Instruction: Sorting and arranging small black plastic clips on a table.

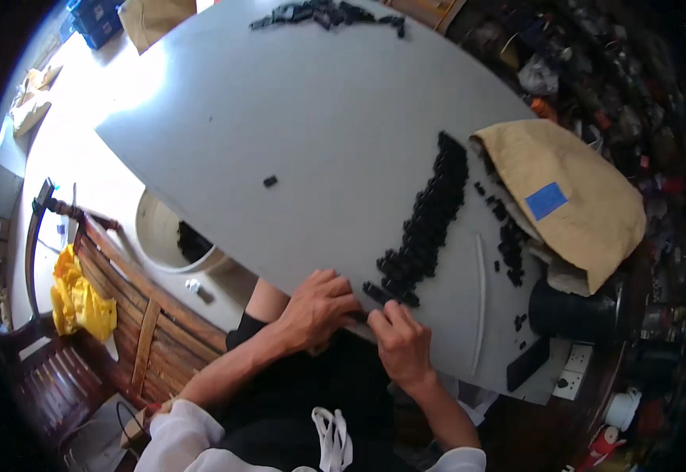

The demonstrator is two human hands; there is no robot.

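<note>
My left hand point(321, 311) is closed at the table's near edge, its fingers curled round a small dark part point(357, 317) that shows only partly. Right beside it, my right hand point(403, 343) has its fingers pinched together by the other end of that part; what they grip is hidden. Just beyond the fingertips lies a short black plastic piece point(376, 293). From there a long, dense row of similar black pieces point(425, 220) runs away from me across the grey-white table point(319, 110).
A tan sack point(579, 197) with a blue patch lies on the right, near loose black bits point(510, 250). A pale strip point(480, 303) and a dark block point(528, 363) lie closer. More black pieces point(323, 13) sit far off. Left are a white bucket point(154, 236) and wooden bench point(134, 303).
</note>
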